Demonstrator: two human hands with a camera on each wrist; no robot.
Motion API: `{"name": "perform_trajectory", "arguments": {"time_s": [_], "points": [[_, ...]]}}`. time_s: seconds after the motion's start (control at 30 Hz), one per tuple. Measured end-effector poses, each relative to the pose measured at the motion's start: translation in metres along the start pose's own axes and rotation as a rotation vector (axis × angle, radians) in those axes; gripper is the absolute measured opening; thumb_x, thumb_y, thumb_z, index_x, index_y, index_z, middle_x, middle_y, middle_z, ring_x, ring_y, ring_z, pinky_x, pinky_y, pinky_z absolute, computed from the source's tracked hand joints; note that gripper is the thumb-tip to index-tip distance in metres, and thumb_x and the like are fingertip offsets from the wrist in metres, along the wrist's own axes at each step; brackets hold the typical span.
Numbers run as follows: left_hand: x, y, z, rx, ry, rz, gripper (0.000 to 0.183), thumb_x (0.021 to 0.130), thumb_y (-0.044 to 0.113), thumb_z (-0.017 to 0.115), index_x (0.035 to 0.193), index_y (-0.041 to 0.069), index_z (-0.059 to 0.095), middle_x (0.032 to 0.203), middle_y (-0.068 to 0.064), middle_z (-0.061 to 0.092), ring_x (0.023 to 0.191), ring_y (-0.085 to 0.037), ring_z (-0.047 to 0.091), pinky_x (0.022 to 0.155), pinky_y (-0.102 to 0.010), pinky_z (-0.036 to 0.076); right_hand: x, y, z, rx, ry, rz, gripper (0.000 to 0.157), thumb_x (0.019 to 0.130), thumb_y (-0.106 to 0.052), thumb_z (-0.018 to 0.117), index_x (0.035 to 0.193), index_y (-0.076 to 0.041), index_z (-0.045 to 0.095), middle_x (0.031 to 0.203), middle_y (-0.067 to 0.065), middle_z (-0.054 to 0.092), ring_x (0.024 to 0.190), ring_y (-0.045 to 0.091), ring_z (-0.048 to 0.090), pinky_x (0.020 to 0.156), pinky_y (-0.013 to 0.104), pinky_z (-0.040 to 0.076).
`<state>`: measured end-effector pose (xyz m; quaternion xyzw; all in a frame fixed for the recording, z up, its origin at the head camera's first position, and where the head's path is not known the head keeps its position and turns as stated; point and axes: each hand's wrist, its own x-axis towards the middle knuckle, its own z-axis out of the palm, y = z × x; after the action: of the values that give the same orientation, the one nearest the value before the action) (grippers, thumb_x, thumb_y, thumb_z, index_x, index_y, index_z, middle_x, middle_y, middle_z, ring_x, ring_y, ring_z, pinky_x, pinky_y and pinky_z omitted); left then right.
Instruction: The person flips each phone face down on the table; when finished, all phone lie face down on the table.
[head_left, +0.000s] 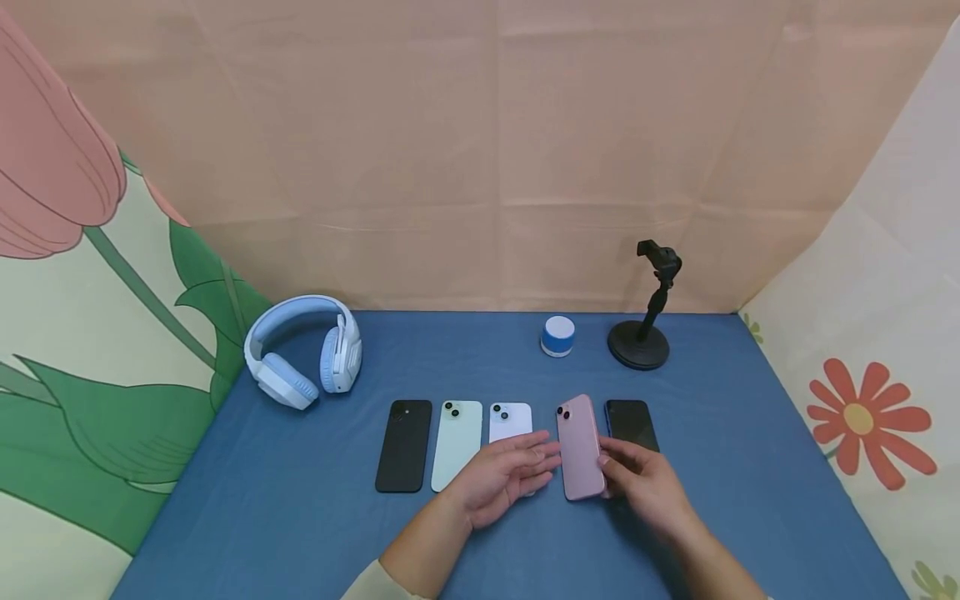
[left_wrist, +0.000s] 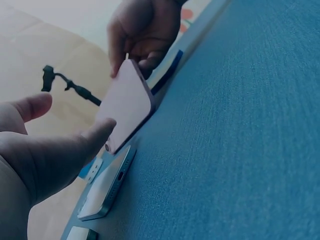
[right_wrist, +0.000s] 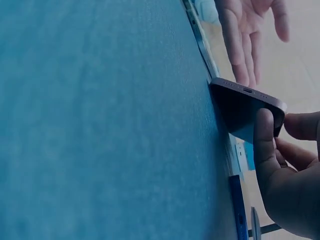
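My right hand (head_left: 648, 487) pinches a pink smartphone (head_left: 579, 446) by its right long edge, camera side facing up. In the right wrist view the pink phone (right_wrist: 240, 107) is tilted, its dark screen side and charging port visible. My left hand (head_left: 502, 479) is held out with straight fingers and upturned palm; its fingertips lie close to the phone's left edge, and contact is hard to tell. Partly hidden behind that hand is a lavender smartphone (head_left: 510, 419). Beyond my right hand lies a dark smartphone (head_left: 632, 423), its lower part covered.
Left of my hands, a mint-green smartphone (head_left: 457, 437) and a black smartphone (head_left: 403, 446) lie on the blue tablecloth (head_left: 300, 517). Light-blue headphones (head_left: 300, 350) stand at the back left. Toward the back are a blue-and-white round container (head_left: 557, 336) and a black stand (head_left: 639, 344).
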<state>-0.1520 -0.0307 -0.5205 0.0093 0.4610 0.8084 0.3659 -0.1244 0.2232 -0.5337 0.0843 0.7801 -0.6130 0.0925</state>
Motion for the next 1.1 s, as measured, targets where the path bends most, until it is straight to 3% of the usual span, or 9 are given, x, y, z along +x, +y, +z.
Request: {"name": "perform_trajectory", "arguments": {"time_s": [0.23, 0.6, 1.1], "points": [[0.0006, -0.0010, 0.0015, 0.031, 0.041, 0.014, 0.059, 0.105, 0.014, 0.059, 0.157, -0.004, 0.037, 0.157, -0.023, 0.045, 0.147, -0.035, 0.043, 0.120, -0.049, 0.036, -0.0001, 0.0008, -0.0042, -0.025, -0.001, 0.009, 0.042, 0.102, -0.017, 0.068, 0.140, 0.001, 0.062, 0.123, 0.018, 0.070, 0.088, 0.026, 0.068, 0.070, 0.032, 0.062], [0.0033, -0.0064, 0.0010, 0.060, 0.039, -0.014, 0.064, 0.105, 0.013, 0.059, 0.159, -0.005, 0.032, 0.162, -0.024, 0.037, 0.152, -0.039, 0.033, 0.124, -0.051, 0.027, -0.0004, -0.0020, -0.0064, -0.051, 0.002, 0.018, 0.040, 0.102, -0.014, 0.067, 0.138, 0.003, 0.063, 0.121, 0.019, 0.070, 0.088, 0.026, 0.068, 0.069, 0.031, 0.062], [0.0036, -0.0079, -0.0003, 0.052, 0.032, -0.026, 0.063, 0.105, 0.013, 0.058, 0.159, -0.005, 0.031, 0.162, -0.025, 0.036, 0.151, -0.039, 0.034, 0.123, -0.052, 0.027, 0.0022, -0.0023, -0.0078, -0.149, -0.042, 0.042, 0.044, 0.101, -0.017, 0.069, 0.140, 0.002, 0.062, 0.115, 0.014, 0.068, 0.091, 0.024, 0.065, 0.071, 0.031, 0.061]]}}
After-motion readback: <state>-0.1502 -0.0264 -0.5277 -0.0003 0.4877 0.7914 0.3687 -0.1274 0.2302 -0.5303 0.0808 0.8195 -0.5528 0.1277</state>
